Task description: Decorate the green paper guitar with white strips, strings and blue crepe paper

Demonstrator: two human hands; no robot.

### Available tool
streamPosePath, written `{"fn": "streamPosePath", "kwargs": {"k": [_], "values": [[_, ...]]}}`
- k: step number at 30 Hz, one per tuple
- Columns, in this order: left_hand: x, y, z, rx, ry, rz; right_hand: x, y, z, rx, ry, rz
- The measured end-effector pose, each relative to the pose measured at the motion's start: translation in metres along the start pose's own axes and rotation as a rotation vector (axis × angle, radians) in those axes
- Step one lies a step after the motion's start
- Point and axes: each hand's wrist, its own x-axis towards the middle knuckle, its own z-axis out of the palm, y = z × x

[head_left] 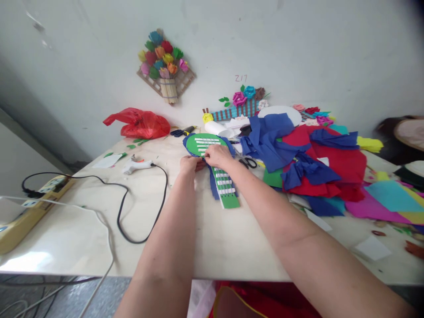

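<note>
A green paddle-shaped craft piece [208,145] with white strips across it lies on blue paper in the middle of the table; its green handle [227,187] points toward me. My left hand [189,164] is closed, pinching the piece's edge where the round head meets the handle. My right hand [217,155] rests on the lower part of the round head, fingers curled and pressing on the white strips. Both forearms reach out from the near table edge.
A white glue gun [136,166] with a black cord [139,207] lies left, beside a yellow power strip [29,210]. A red plastic bag [141,123] sits far left. Scissors [248,162] and heaped blue, red and coloured papers [318,163] fill the right. Paper flower crafts [164,62] hang on the wall.
</note>
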Motion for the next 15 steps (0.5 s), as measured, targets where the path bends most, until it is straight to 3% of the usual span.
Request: {"fn": "streamPosePath", "kwargs": {"k": [15], "values": [[-0.0001,0.0007,-0.0063,-0.040,-0.080,0.016,0.0007,0.0016,0.0044,-0.015,0.011,-0.023]]}}
